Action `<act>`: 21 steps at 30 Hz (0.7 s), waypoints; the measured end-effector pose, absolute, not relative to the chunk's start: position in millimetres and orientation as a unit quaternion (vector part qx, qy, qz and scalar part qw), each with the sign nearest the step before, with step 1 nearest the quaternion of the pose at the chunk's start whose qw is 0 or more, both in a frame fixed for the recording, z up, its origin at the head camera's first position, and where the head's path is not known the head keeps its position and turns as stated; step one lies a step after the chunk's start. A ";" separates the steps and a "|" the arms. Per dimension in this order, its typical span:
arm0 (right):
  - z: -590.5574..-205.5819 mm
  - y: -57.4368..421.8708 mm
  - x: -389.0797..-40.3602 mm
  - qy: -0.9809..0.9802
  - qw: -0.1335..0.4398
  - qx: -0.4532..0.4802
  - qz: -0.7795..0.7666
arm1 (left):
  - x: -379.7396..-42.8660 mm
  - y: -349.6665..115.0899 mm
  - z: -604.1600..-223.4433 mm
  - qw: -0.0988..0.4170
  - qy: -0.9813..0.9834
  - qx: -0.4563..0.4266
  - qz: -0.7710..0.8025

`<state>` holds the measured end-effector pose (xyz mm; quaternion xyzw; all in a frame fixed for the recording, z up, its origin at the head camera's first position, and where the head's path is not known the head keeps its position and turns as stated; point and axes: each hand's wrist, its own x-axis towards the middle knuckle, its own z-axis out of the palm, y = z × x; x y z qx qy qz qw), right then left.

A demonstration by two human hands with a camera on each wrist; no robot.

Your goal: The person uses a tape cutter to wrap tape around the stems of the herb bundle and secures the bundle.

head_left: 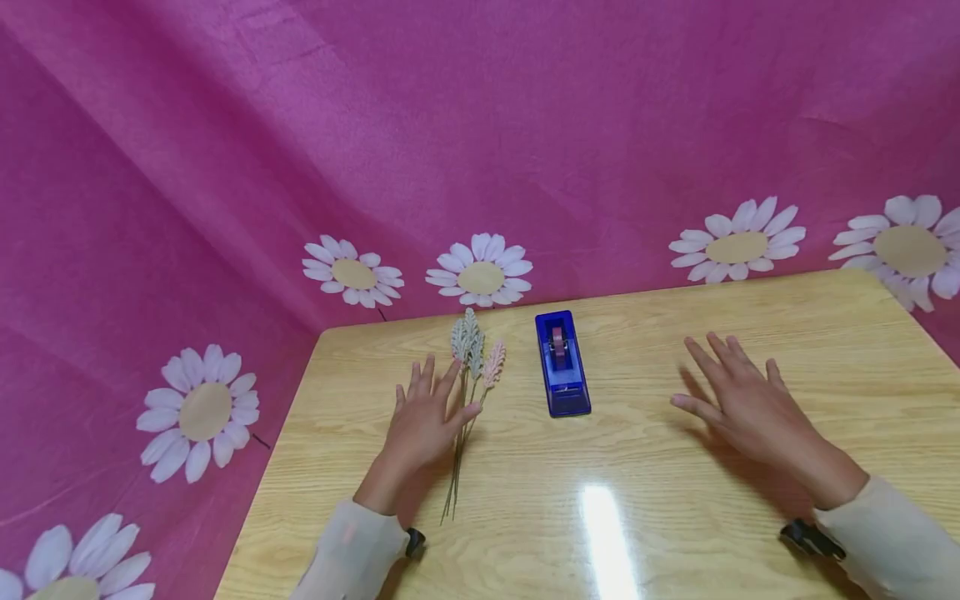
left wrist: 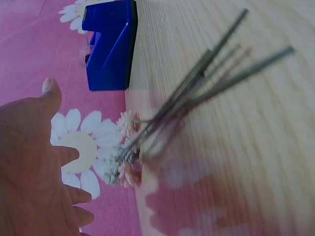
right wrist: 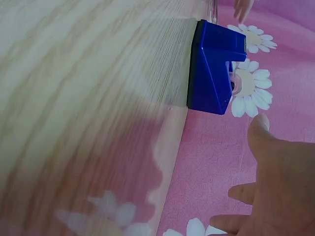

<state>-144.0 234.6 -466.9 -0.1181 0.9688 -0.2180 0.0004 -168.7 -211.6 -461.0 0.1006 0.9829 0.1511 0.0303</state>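
Note:
A blue tape dispenser [head_left: 564, 367] stands on the table between my two hands, a small roll in its slot. To its left lies a small bunch of artificial flower sprigs [head_left: 468, 350], grey-green and pink heads pointing to the far edge, thin stems toward me. My left hand [head_left: 423, 421] hovers just left of the sprigs with fingers spread, holding nothing; its thumb overlaps the stems in the head view. Well right of the dispenser, my right hand [head_left: 753, 408] is held above the table, fingers spread around nothing. In the right wrist view the dispenser [right wrist: 211, 69] sits beyond the thumb.
The light wood table [head_left: 660, 325] reaches back to a pink cloth [head_left: 585, 150] printed with white daisies, which also hangs along the left side. A bright light reflection lies on the tabletop near the front. Each wrist wears a dark strap.

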 end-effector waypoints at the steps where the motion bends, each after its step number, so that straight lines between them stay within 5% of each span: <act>1: -466.7 234.0 -144.2 0.968 0.003 -0.118 -0.219 | -169.6 -209.5 -460.3 0.029 0.983 0.104 0.151; 21: -464.5 220.5 -146.1 0.960 -0.001 -0.140 -0.241 | -187.4 -159.9 -455.2 0.055 0.978 0.113 0.164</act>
